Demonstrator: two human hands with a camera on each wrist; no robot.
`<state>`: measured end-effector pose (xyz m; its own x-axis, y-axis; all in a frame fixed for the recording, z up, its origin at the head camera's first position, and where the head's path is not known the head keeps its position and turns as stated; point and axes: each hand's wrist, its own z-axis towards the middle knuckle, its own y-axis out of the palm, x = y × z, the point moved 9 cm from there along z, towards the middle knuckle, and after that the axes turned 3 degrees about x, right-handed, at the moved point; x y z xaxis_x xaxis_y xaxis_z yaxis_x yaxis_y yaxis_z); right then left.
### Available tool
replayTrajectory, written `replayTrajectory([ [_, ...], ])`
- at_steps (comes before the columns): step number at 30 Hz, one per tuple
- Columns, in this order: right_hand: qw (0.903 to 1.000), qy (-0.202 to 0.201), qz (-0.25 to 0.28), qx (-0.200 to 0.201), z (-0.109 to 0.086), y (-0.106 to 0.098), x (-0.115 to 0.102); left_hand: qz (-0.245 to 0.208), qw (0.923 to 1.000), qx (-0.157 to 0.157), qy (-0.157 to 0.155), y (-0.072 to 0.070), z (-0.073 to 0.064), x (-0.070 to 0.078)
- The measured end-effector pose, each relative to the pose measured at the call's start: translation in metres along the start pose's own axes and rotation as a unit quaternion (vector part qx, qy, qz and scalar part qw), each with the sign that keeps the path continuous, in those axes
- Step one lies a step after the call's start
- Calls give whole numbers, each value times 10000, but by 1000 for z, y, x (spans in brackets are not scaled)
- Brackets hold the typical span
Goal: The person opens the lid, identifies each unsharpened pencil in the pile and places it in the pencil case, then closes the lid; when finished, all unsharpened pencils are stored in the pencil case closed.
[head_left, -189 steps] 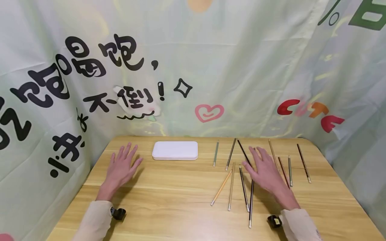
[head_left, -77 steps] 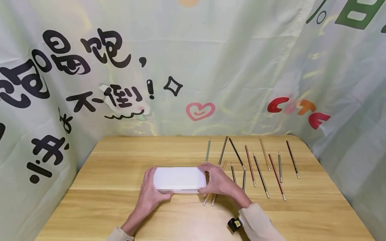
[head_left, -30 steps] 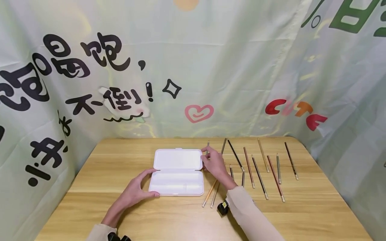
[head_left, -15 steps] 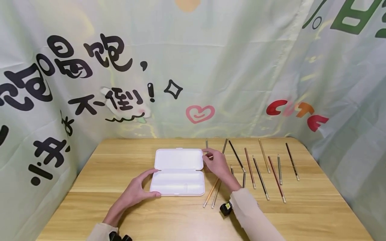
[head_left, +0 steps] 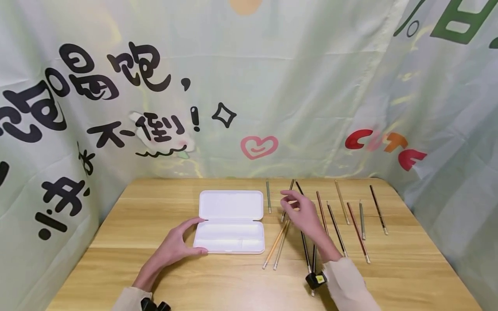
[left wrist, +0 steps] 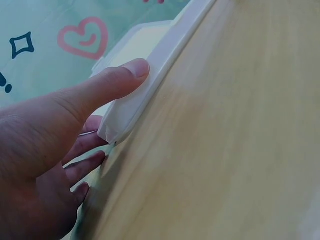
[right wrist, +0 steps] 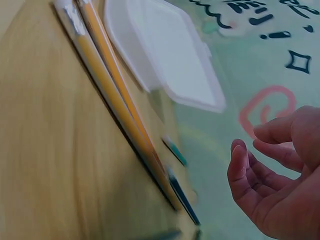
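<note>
A white pencil case [head_left: 229, 236] lies unfolded on the table, its lid [head_left: 231, 205] laid back towards the curtain. My left hand [head_left: 175, 244] holds the case's left end, thumb on the front edge and fingers round the side; the left wrist view shows the thumb [left wrist: 115, 85] pressed on the white wall. Over the pencils, right of the case, hovers my right hand [head_left: 305, 216] with loosely bent fingers and nothing in them. Beneath and beside it lie an orange pencil [head_left: 274, 249], a tan pencil [head_left: 281, 250] and a dark pencil [head_left: 305, 250]. A green pencil [head_left: 268, 196] lies near the lid.
More pencils are spread over the right half of the wooden table [head_left: 155, 216], among them a red pencil [head_left: 359, 233], a black pencil [head_left: 336, 229] and a dark patterned pencil [head_left: 378, 209]. A printed curtain [head_left: 311, 108] hangs behind the table.
The case was brought nearer and its lid opened. Over the last half second my right hand has left the lid's right edge and moved right. My left hand stays on the case.
</note>
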<state>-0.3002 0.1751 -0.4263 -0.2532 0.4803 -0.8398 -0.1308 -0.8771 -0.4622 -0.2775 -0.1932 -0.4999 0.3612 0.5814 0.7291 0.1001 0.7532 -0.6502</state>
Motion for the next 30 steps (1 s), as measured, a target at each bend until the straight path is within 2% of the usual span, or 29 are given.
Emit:
replayTrajectory([
  [8,9964,-406,-618,413,-13,-59,1,-54,9999,87,-69,-1,-2,-3],
  [16,9895,-302,-748,1203,-24,-124,20,-110,9998,139,38,-1,-5,-2],
  [20,9845,-44,-757,1582,-27,-153,36,-110,9997,165,130,-1,-6,-2],
  [26,9719,837,-715,2078,-36,-194,80,-112,9996,156,184,0,-5,-1],
  [30,9613,1334,-571,2341,-46,-215,111,-100,9997,147,192,0,-5,0],
])
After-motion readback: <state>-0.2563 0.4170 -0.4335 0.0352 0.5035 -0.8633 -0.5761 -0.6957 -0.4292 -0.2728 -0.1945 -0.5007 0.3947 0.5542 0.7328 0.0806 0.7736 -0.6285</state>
